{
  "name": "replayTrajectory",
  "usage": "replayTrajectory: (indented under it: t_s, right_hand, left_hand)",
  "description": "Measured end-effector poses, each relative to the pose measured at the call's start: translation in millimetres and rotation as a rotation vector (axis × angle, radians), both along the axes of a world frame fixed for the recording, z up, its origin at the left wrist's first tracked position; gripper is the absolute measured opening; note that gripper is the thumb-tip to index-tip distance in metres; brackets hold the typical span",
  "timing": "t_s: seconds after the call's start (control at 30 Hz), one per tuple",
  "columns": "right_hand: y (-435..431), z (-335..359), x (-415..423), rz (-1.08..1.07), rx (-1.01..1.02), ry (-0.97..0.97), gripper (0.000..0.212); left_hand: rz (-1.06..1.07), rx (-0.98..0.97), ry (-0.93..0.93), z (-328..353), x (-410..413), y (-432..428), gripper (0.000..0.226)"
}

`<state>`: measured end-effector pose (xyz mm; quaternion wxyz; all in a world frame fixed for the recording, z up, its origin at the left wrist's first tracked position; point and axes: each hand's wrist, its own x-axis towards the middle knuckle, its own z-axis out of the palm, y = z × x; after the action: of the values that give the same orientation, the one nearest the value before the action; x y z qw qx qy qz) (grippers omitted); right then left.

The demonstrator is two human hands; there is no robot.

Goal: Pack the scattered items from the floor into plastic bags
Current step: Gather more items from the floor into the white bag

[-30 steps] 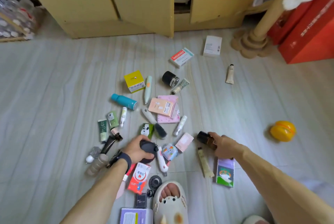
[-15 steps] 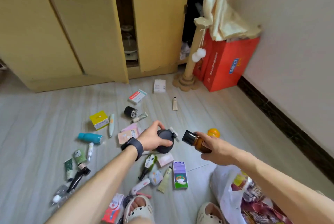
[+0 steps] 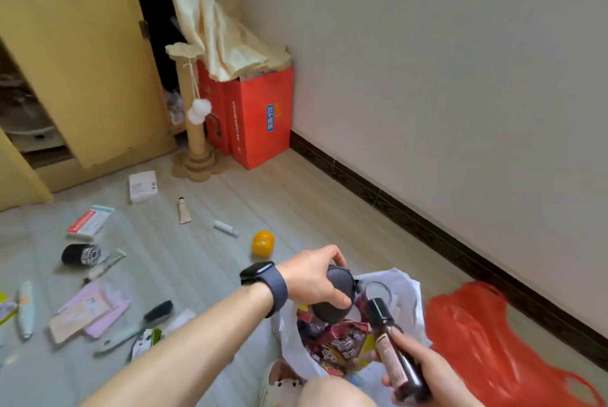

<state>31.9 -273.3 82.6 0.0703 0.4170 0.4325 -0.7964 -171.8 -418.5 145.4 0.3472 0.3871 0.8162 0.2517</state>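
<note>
White thin-plastic bag [image 3: 407,285], mouth open and already part-filled with dark red printed packets [image 3: 339,345], lies on the pale grey plank floor [image 3: 187,262], just beside a flat orange-red plastic bag [image 3: 477,341]. The left hand [image 3: 312,276] has its fingers curled round a dark grey rounded pouch [image 3: 335,299], held over the white bag's mouth. The right hand [image 3: 427,373] grips a brown glass bottle with a black cap [image 3: 391,349], tilted toward the same opening. Neither is released yet.

Left to pack are a white square box [image 3: 142,186], red-and-white carton [image 3: 88,221], cream tube [image 3: 183,211], orange ball [image 3: 263,242], black jar [image 3: 79,254], pink sachets [image 3: 90,311] and a dark-bristled brush [image 3: 144,324]. Judged well short of finished.
</note>
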Motion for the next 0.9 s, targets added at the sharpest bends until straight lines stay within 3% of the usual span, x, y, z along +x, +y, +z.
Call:
replayTrajectory:
  t_s: [0.17, 0.3, 0.4, 0.5, 0.6, 0.7, 0.9]
  right_hand:
    - [10, -34, -4, -0.051, -0.097, -0.159, 0.048]
    - [21, -46, -29, -0.024, -0.046, -0.197, 0.028]
    - [31, -58, -55, 0.145, 0.267, -0.193, 0.018]
    - [43, -80, -81, 0.423, 0.758, -0.250, 0.032]
    - [50, -104, -91, 0.688, 1.147, -0.329, 0.051]
    - [51, -123, -81, 0.826, 1.313, -0.383, 0.065]
    - [55, -125, -58, 0.858, 1.396, -0.320, 0.068]
  left_hand:
    - [-0.239, -0.260, 0.168, -76, 37, 57, 0.048]
    - [-0.273, -0.419, 0.293, -122, 45, 60, 0.046]
    - [-0.326, -0.368, 0.507, -132, 41, 55, 0.052]
    - [-0.496, -0.290, 0.869, -131, 24, 53, 0.036]
    - [-0.603, -0.531, 1.115, -125, 0, 44, 0.049]
    - [-0.538, -0.740, 1.116, -114, -22, 25, 0.063]
    - [-0.270, -0.719, 0.957, -91, -39, -3, 0.094]
